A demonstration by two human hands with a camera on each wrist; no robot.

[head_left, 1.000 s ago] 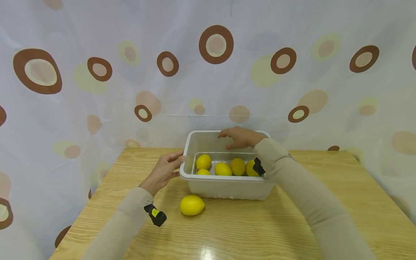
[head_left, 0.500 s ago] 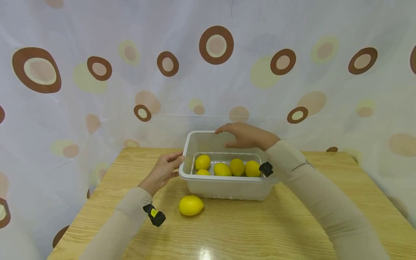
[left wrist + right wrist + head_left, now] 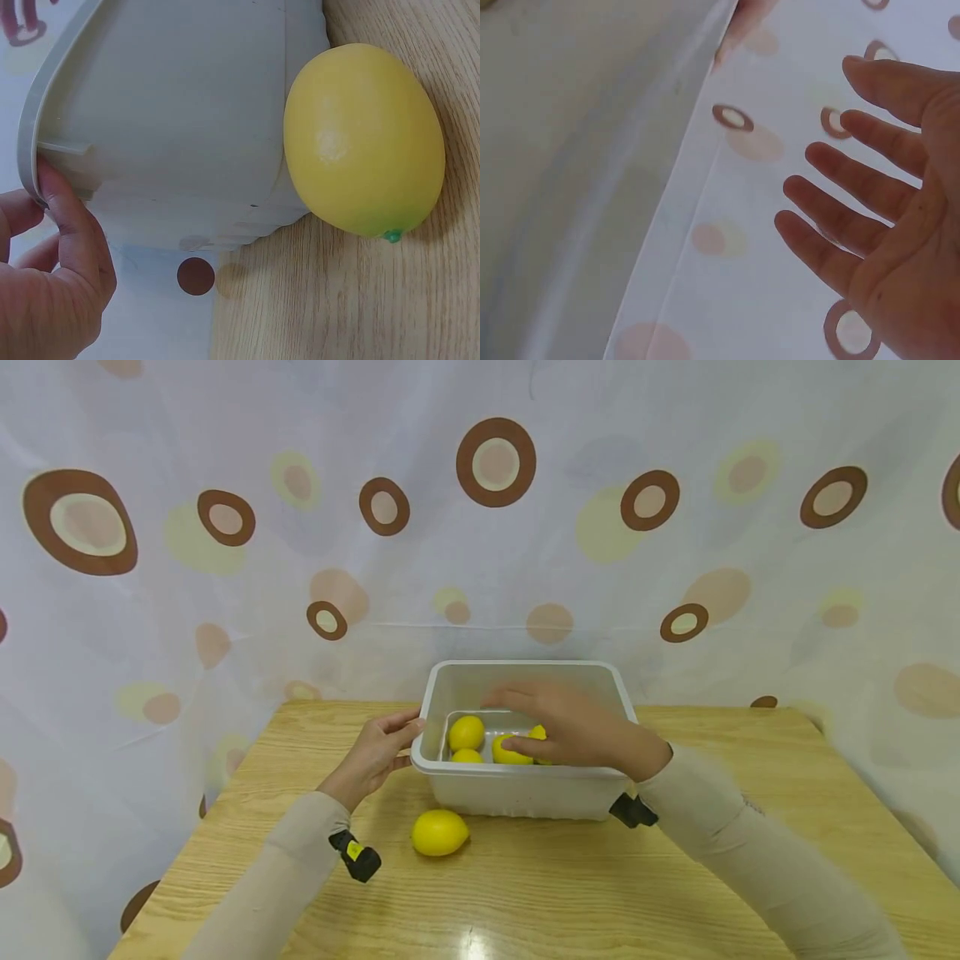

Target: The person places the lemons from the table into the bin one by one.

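Note:
A whitish plastic bin (image 3: pixel 525 795) stands on the table, with several yellow lemons (image 3: pixel 467 734) inside. My left hand (image 3: pixel 373 753) holds the bin's left rim; in the left wrist view its fingers (image 3: pixel 71 225) curl under that rim. My right hand (image 3: pixel 573 727), slightly blurred, hovers over the right part of the bin. Its fingers (image 3: pixel 859 176) are spread and relaxed in the right wrist view, and nothing is in them. Some lemons on the right are hidden behind it. Outside the bin, in front of its left end, lies one more lemon (image 3: pixel 439 833) with a green tip.
The wooden table (image 3: pixel 540 893) extends to both sides and toward me. Right behind the bin hangs a pale curtain (image 3: pixel 420 577) with brown ringed spots, which also closes off the left and right sides.
My right hand has come back from the bin's far rim, moving down and toward me, and now covers the lemons at the right. My left hand and the loose lemon stay put.

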